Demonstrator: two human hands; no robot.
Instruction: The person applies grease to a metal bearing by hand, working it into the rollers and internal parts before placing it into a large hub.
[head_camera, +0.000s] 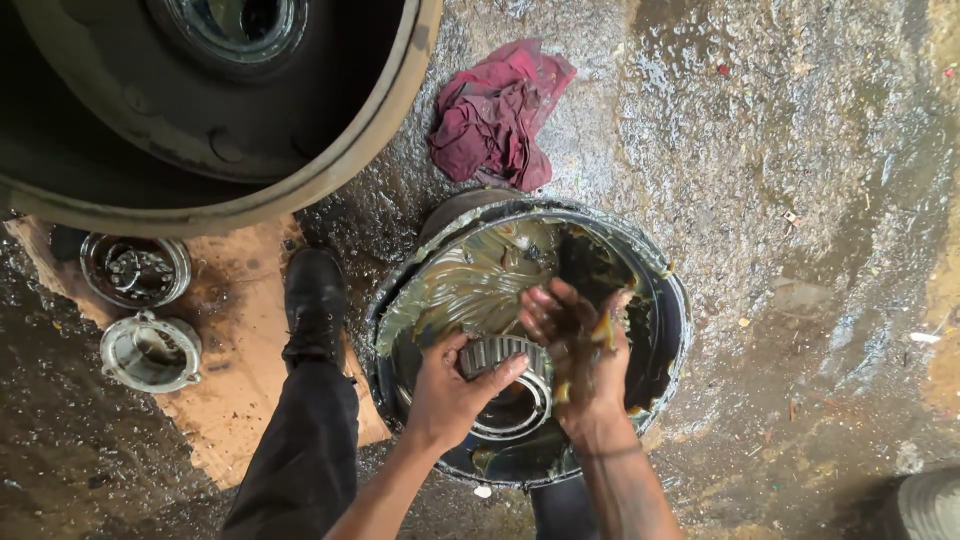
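two metal cups (140, 310) on cardboard, far left | left hand (447, 390) grips roller bearing (502, 354) over grease bucket (672, 300) | right hand (580, 350) half-cupped, grease-smeared, seemingly touching bearing; fingertips hard to make out | red rag (495, 115) behind bucket | wheel drum (200, 110) cut off above

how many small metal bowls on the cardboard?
2: upper metal bowl with small parts inside, lower metal bowl just below it, both left of the shoe. Others may be out of view.
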